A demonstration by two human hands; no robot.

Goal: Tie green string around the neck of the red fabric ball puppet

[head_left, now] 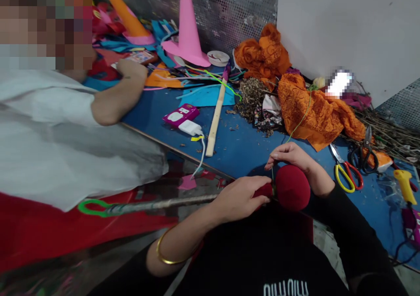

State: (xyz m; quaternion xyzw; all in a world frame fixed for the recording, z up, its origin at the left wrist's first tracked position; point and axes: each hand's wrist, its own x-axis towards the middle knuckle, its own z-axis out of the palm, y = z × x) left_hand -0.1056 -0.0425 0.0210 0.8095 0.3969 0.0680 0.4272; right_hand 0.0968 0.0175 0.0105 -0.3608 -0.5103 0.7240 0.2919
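My left hand [241, 197] is closed around a stick [157, 205] just below its round head, a ball covered in dark red cloth [293, 187]. The stick reaches to the left and ends in a bright green loop [95, 207]. Above the ball's neck, my right hand [288, 155] pinches a thin green thread [272, 173]. That thread runs down to the neck, where it circles the gathered red cloth. Another length of it stretches up towards the orange cloth [306, 112]. My right wrist lies beside the ball.
On the blue table [249, 156] lie scissors with yellow and red handles [348, 175], black scissors [365, 151], a yellow glue gun [405, 184], a purple socket box [182, 114] and a wooden stick [216, 116]. A pink cone hat [188, 33] stands behind. A co-worker [49, 125] sits at left.
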